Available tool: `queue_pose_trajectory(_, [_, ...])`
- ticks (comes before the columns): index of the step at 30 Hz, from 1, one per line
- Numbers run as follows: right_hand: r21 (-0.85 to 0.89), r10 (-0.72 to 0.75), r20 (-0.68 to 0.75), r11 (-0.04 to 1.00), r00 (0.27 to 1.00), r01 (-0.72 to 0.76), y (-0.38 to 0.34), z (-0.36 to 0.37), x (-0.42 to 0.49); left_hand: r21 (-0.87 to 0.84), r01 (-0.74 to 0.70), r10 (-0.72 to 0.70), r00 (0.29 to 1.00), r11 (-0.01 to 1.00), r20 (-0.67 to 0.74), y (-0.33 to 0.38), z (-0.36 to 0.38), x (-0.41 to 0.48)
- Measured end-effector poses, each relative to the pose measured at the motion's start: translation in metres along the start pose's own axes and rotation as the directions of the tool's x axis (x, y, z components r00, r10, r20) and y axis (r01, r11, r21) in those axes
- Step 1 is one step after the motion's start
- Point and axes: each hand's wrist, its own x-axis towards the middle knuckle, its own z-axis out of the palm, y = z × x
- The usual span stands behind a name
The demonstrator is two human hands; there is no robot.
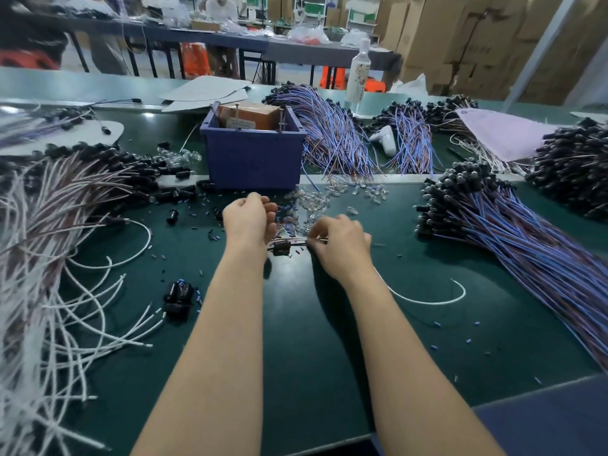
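Both my hands work over the middle of a dark green mat (296, 324). My left hand (246, 218) is curled, its fingers closed round a few thin wires and small parts. My right hand (339, 241) pinches thin wire leads that run left to a small black holder (281, 248) hanging between the two hands. Just beyond the fingers lies a scatter of clear LED bulbs (316, 205) and tiny blue sleeves. What the left palm holds is mostly hidden.
A blue plastic bin (253, 159) with a brown box stands just behind the hands. White and brown wire bundles (49, 241) fill the left. Blue-purple wire bundles with black holders (526, 245) lie right and behind. A white bottle (358, 70) stands at the back.
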Motion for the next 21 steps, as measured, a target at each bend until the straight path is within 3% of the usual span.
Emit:
queue_pose_trajectory(6, [0.325, -0.086, -0.067, 0.94, 0.994, 0.103, -0.001, -0.005, -0.002, -0.133, 0.029, -0.029, 1.0, 0.991, 0.007, 0.002, -0.001, 0.001])
queue_pose_trajectory(9, [0.382, -0.094, -0.102, 0.915, 0.99, 0.126, 0.001, -0.006, -0.003, -0.147, -0.068, 0.066, 0.998, 0.987, -0.022, 0.008, -0.002, 0.0])
queue_pose_trajectory(12, [0.384, -0.079, -0.132, 0.915, 0.988, 0.124, 0.003, -0.008, -0.003, -0.044, -0.195, 0.192, 0.98, 0.98, -0.054, 0.011, -0.005, 0.002])
queue_pose_trajectory(18, [0.4, 0.008, -0.209, 0.913, 0.978, 0.078, 0.004, -0.01, -0.002, 0.185, -0.295, 0.313, 0.947, 0.937, -0.078, 0.006, -0.01, 0.009])
queue_pose_trajectory(21, [0.51, 0.113, -0.3, 0.858, 0.947, 0.06, 0.009, -0.015, 0.0, 0.424, -0.278, 0.27, 0.959, 0.862, 0.08, 0.006, -0.011, 0.01])
